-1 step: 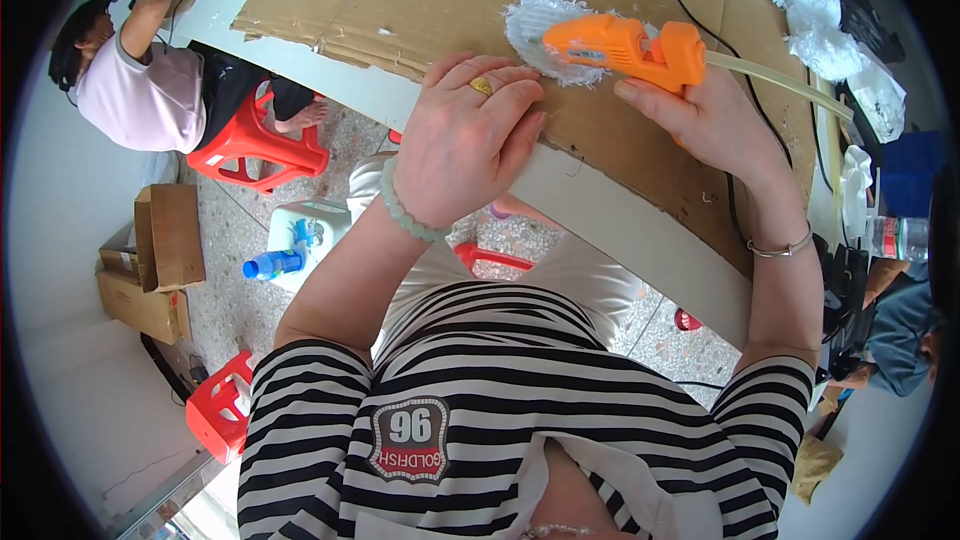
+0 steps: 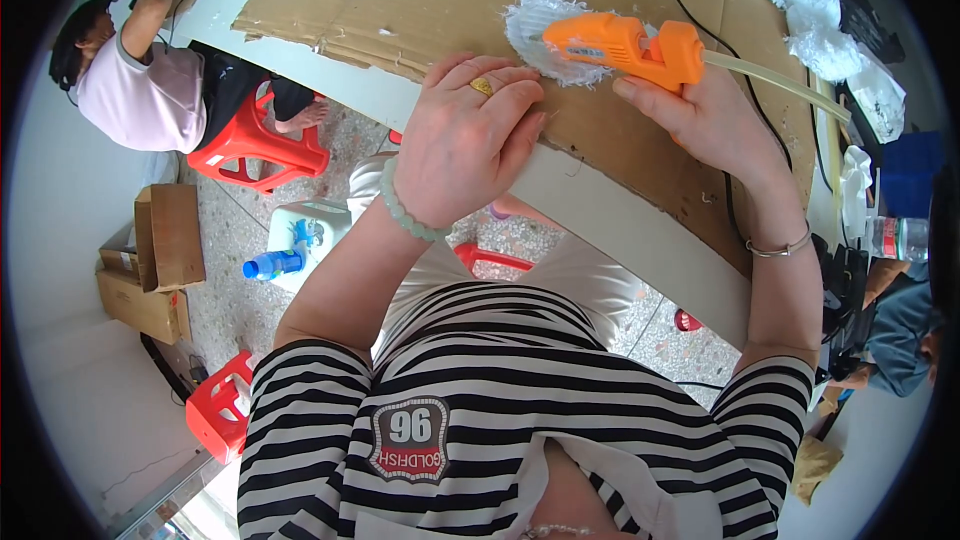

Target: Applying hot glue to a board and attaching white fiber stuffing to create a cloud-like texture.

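Gripping the orange glue gun (image 2: 625, 45) in your right hand (image 2: 700, 115), you hold its nozzle on the white fluffy piece (image 2: 535, 25) on the cardboard-covered table (image 2: 400, 0), just as before, while your left hand (image 2: 465, 140) rests flat, holding nothing.

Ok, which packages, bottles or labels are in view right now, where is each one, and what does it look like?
Cardboard boxes: on the floor at left, brown, open flaps.
Blue bottle: lying on a pale stool beside the boxes.
Clear water bottle: far right, with a pale label band.
Shirt patch: on the striped shirt, shield-shaped, dark with red edge.
No screens or signs visible.
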The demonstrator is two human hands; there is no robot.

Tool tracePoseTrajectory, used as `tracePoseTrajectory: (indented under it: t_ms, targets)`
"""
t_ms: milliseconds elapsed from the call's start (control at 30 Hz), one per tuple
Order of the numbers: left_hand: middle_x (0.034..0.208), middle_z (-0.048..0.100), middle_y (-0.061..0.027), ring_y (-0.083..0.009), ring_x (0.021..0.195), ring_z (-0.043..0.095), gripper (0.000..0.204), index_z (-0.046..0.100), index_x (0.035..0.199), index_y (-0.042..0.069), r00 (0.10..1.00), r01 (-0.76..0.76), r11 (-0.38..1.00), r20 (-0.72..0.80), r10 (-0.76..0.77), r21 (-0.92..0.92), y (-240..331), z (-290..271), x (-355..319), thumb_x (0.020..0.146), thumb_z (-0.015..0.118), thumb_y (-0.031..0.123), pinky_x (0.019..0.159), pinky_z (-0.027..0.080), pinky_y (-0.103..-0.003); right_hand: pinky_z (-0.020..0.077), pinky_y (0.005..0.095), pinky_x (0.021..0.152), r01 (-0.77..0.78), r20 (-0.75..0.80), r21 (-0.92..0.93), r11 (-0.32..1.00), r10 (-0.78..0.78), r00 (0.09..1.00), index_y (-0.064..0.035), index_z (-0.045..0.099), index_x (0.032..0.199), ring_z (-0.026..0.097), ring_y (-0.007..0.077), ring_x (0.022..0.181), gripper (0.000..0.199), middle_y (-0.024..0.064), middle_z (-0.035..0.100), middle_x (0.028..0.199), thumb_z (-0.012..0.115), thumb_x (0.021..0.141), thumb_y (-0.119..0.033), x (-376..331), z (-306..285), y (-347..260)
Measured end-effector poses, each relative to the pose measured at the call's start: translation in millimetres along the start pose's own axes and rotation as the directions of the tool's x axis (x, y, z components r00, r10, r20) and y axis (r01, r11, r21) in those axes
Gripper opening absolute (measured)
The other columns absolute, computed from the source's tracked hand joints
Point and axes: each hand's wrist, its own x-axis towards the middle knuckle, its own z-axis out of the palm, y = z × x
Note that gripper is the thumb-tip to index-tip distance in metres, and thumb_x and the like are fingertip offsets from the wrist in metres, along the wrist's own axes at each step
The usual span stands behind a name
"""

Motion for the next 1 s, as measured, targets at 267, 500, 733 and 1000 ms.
tracePoseTrajectory:
  t_ms: [267, 500, 733, 1000]
  targets:
    - [0.090, 0.066, -0.0076, -0.0263, 0.089, 0.061, 0.014, 0.060, 0.084, 0.004, 1.000, 0.000, 1.000, -0.001, 0.000, -0.003, -1, 1, -1, 0.071, 0.065, 0.008, 0.086, 0.044, -0.039, 0.0355, 0.0250, 0.053, -0.006, 0.009, 0.019, 1.000, 0.005, 1.000, -0.0034, 0.058, 0.097, 0.040, 0.0075, 0.058, 0.031, -0.0020, 0.046, 0.063, 0.062, 0.086, -0.033, 2, -2, -4]
    - [0.088, 0.066, -0.0076, -0.0256, 0.086, 0.061, 0.014, 0.060, 0.083, 0.004, 1.000, -0.012, 1.000, -0.011, 0.012, -0.017, -2, -1, 0, 0.070, 0.065, 0.007, 0.085, 0.044, -0.038, 0.0350, 0.0235, 0.053, 0.012, -0.002, 0.069, 0.998, -0.012, 1.000, -0.0038, 0.057, 0.095, 0.041, 0.0063, 0.059, 0.028, -0.0033, 0.048, 0.066, 0.061, 0.087, -0.030, 7, 2, -2]
    - [0.085, 0.065, -0.0067, -0.0235, 0.084, 0.061, 0.014, 0.060, 0.083, 0.004, 1.000, -0.021, 1.000, -0.020, 0.020, -0.020, 0, -3, 1, 0.070, 0.064, 0.007, 0.084, 0.044, -0.037, 0.0399, 0.0229, 0.058, 0.018, 0.040, 0.175, 0.984, -0.025, 0.999, -0.0032, 0.056, 0.095, 0.047, 0.0076, 0.064, 0.029, -0.0015, 0.051, 0.072, 0.061, 0.087, -0.031, 13, 1, 6]
    - [0.092, 0.065, -0.0102, -0.0281, 0.088, 0.061, 0.015, 0.060, 0.085, 0.003, 1.000, 0.004, 0.998, 0.014, -0.003, -0.058, 1, -5, 1, 0.071, 0.065, 0.004, 0.087, 0.044, -0.040, 0.0429, 0.0272, 0.069, 0.009, 0.038, 0.122, 0.992, -0.014, 0.999, -0.0008, 0.057, 0.105, 0.049, 0.0134, 0.070, 0.032, 0.0046, 0.056, 0.077, 0.060, 0.086, -0.026, 20, -1, -8]
